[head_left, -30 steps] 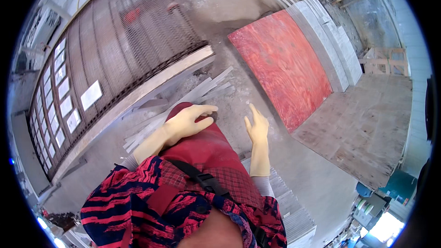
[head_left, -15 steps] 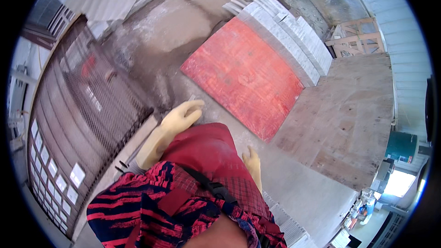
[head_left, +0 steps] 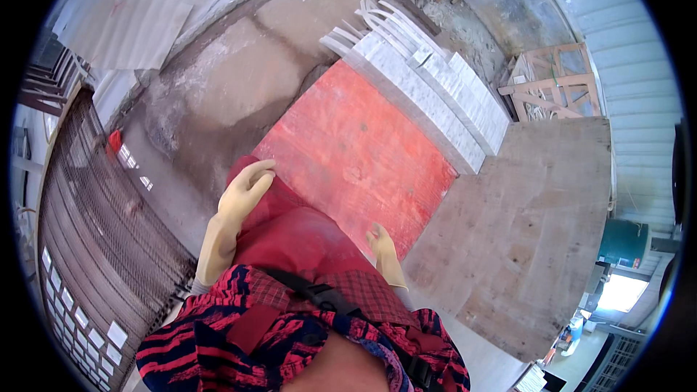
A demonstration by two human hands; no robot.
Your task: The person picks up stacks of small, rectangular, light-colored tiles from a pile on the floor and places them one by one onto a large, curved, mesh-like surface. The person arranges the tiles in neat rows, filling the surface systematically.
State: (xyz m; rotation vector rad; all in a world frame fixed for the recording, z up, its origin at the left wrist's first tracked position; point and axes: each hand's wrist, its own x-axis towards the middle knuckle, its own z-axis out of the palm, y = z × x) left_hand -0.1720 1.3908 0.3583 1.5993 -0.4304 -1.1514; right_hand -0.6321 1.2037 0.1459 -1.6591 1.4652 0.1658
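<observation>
Left hand: cream-gloved, loosely open, empty, beside red apron.
Right hand: gloved, relaxed, empty, nearest red board.
Red board: ahead, between pale slabs and the person.

At the frame's centre, the red wooden panel looks scuffed; right of it, brown plywood looks matt. Gloves look smooth and rubbery, the patterned shirt soft cloth.

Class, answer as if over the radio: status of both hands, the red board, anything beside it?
Left hand: gloved, open, holding nothing. Right hand: gloved, open, empty. Red board: ahead, no grip on it. White slabs line its upper-right side.
</observation>
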